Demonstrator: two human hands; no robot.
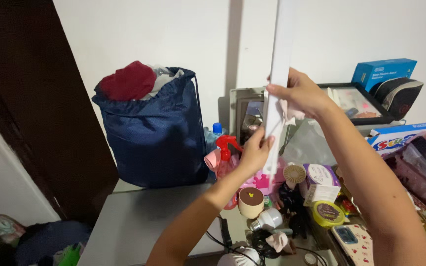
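Long white strip (278, 74) held upright over crowded desk (139, 221).
Both hands' fingers (272, 89) clamped on it; slip risk: strip tips bottles at desk's back edge.

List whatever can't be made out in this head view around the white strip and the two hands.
- Long white strip: its top end is cut off by the upper frame edge; its lower end is lost among the clutter.
- Right hand: fingertips hidden behind the strip.
- Left hand: palm faces away, so the grip is unseen.
- Navy drawstring bag: contents hidden, apart from red cloth on top.
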